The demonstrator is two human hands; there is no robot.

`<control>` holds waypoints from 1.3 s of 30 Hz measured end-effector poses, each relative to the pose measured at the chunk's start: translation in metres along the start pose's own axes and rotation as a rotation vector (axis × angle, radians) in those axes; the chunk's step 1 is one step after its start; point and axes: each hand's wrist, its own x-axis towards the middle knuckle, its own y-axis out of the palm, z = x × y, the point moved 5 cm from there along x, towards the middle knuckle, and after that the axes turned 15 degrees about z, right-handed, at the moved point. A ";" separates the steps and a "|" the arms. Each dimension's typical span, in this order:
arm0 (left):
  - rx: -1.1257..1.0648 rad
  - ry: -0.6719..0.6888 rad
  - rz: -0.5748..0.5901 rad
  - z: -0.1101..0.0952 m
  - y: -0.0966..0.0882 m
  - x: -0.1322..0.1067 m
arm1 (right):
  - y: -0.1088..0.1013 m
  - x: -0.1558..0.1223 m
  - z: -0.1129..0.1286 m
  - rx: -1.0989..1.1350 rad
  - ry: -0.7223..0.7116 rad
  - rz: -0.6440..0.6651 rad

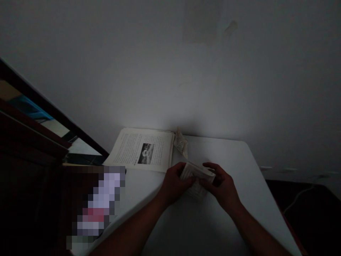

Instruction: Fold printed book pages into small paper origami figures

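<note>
My left hand (174, 183) and right hand (222, 183) are clamped together on a folded printed paper (198, 170), right of the page stack (126, 151) and nearer me. I judge I'm working a fold; the next move seems to call for even thumb pressure. A small folded piece (181, 143) sits by the stack's right edge. Beyond the stack rises the wall (160, 71); rightward, the white table (226, 153) runs to a rounded corner, giving turning room.

Grey wall (149, 71) behind a white table (226, 153), pale cable (296, 197) at right.
</note>
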 end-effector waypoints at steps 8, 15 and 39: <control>-0.035 -0.028 0.014 0.005 0.000 0.002 | -0.008 -0.006 -0.001 -0.287 -0.014 -0.107; 0.087 -0.040 0.062 -0.003 0.005 0.000 | -0.012 -0.005 -0.006 -0.366 0.024 -0.092; 0.040 -0.125 0.048 0.005 -0.004 0.001 | -0.020 -0.004 -0.005 -0.185 -0.010 -0.113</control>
